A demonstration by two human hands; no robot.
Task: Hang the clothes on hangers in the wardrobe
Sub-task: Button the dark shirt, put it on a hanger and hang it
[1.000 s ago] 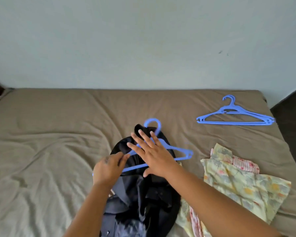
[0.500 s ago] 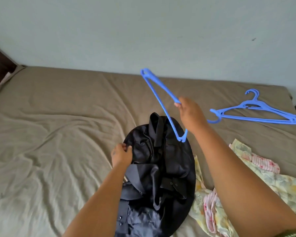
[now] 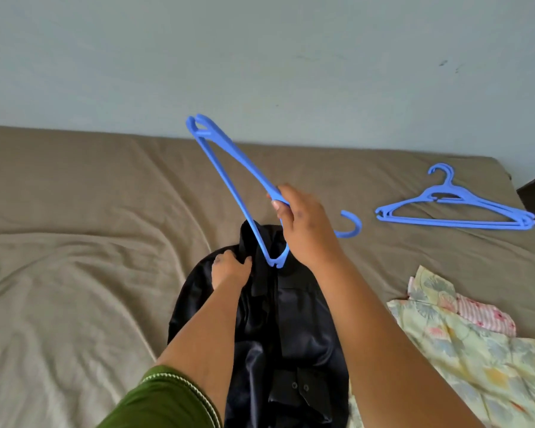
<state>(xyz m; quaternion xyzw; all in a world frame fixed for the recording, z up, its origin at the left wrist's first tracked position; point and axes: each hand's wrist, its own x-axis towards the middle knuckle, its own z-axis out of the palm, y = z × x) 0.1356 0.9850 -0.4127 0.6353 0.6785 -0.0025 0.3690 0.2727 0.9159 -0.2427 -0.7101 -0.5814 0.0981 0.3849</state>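
In the head view, the right hand (image 3: 306, 223) grasps a blue hanger (image 3: 235, 186) lifted above the black shirt (image 3: 291, 319) at the bed's (image 3: 74, 242) near middle, whose collar the left hand (image 3: 229, 268) pinches. Nothing looks hung yet: spare hangers (image 3: 457, 211) lie far right, floral clothes (image 3: 476, 344) wait near right, and no wardrobe is visible.

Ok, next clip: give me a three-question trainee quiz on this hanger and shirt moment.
1. True or false: the right hand holds the blue hanger lifted off the bed.
2. What does the left hand grip?
A. the floral garment
B. the black shirt
C. the spare hangers
3. Fill in: the spare blue hangers lie on the bed near the ___ of the two hands.

Key
1. True; the hanger's lower tip hangs just above the black shirt.
2. B; the fingers hold the fabric near the collar, while the floral garment lies untouched.
3. right
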